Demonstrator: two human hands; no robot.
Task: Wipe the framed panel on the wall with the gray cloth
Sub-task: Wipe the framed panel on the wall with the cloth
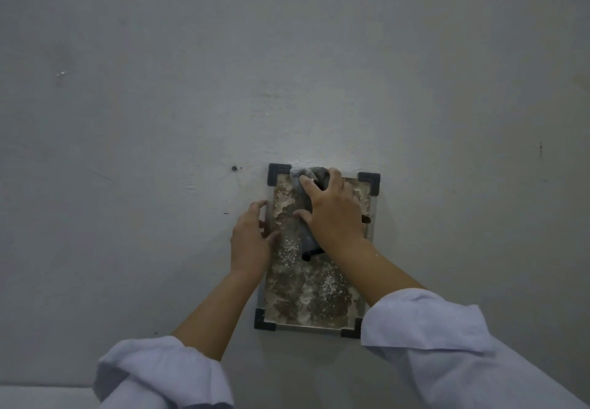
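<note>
Panel: the framed panel (314, 287) hangs on the gray wall (159, 105), at about 6 o'clock from the middle of the view, with dark brackets at its four corners and a blotchy, speckled face.
Cloth: the gray cloth (305, 217) is bunched against the upper half, its top edge at the frame's 12 o'clock rim.
Right grip: the right hand (335, 213) holds the cloth, fingers curled over it and pressing it to the panel.
Left grip: the left hand (252, 242) lies flat, fingers relaxed, on the 9 o'clock edge, holding nothing.
Doing it well: I'd press evenly and wipe in overlapping passes toward 6 o'clock, where speckles remain.
Risk: the frame may shift, so the left hand should brace it.
</note>
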